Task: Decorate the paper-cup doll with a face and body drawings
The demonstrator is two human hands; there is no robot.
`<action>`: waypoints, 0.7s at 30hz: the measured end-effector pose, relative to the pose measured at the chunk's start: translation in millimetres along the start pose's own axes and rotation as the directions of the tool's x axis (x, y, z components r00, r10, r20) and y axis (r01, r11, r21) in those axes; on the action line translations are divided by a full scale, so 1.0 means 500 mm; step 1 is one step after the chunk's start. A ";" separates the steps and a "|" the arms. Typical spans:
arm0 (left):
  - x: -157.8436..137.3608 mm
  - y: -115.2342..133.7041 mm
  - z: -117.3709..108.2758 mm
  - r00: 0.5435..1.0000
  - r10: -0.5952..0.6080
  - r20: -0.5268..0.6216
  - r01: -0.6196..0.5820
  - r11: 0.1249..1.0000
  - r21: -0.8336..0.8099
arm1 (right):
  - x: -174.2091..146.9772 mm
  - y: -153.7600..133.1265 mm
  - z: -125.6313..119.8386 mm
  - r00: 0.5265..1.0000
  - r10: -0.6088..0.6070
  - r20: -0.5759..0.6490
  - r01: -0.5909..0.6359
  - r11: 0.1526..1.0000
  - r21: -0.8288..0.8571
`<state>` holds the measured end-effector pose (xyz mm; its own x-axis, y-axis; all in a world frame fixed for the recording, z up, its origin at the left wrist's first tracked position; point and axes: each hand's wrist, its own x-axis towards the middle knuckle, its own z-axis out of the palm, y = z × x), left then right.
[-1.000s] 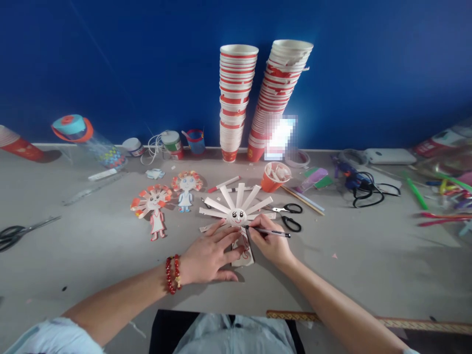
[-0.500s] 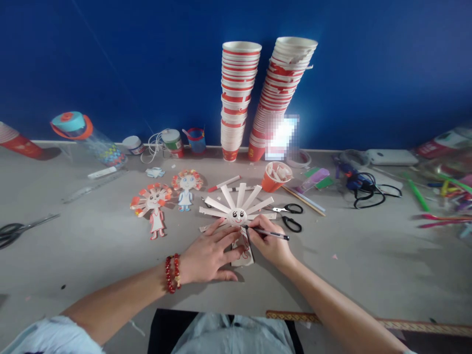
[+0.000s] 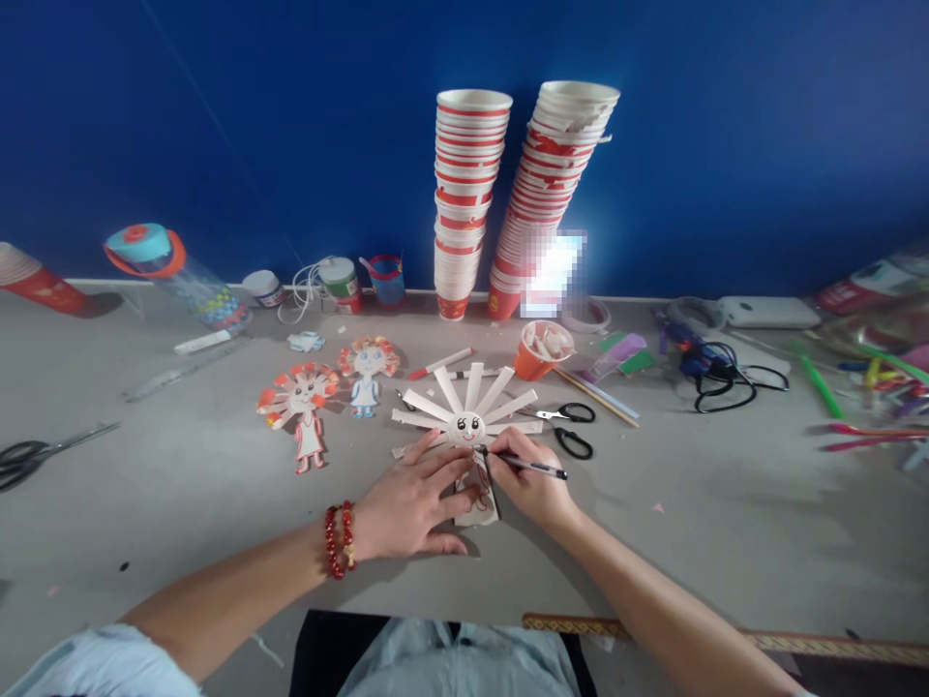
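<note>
A white paper doll [image 3: 465, 426] with a drawn face and long paper strips fanned round its head lies on the table in front of me. Its lower part is a paper piece [image 3: 477, 511] with red drawn lines, partly under my fingers. My left hand [image 3: 417, 499] rests flat on it, fingers spread. In my right hand [image 3: 535, 484] is a black pen [image 3: 533, 467], its tip at the paper just below the face. Two coloured paper dolls, one with red edging [image 3: 308, 426] and one with blue [image 3: 365, 387], lie to the left.
Scissors [image 3: 575, 443] lie close to my right hand, and another pair [image 3: 33, 460] at far left. Two tall stacks of paper cups [image 3: 471, 203] stand by the blue wall. Behind the doll are a cup of scraps [image 3: 533, 363] and a red marker [image 3: 441, 364].
The pen and my right hand have shifted very slightly at the paper. My left hand stays in place, and the view has tilted a little.
</note>
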<state>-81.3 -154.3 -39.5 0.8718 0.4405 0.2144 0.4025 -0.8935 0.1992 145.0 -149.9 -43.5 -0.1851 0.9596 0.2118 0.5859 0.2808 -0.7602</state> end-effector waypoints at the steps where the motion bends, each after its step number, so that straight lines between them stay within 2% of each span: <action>1: 0.000 0.000 0.000 1.000 0.003 0.000 -0.003 1.000 0.000 | 0.000 -0.001 0.000 1.000 -0.003 -0.003 0.003 1.000 0.001; 21: -0.002 0.002 0.003 1.000 -0.013 0.018 0.013 1.000 0.015 | -0.005 -0.001 -0.006 0.999 -0.035 -0.010 0.035 0.999 0.025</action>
<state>-81.3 -155.6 -41.2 0.8712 0.4507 0.1949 0.4179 -0.8889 0.1874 147.5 -152.4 -41.6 -0.1975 0.9494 0.2442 0.5593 0.3137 -0.7673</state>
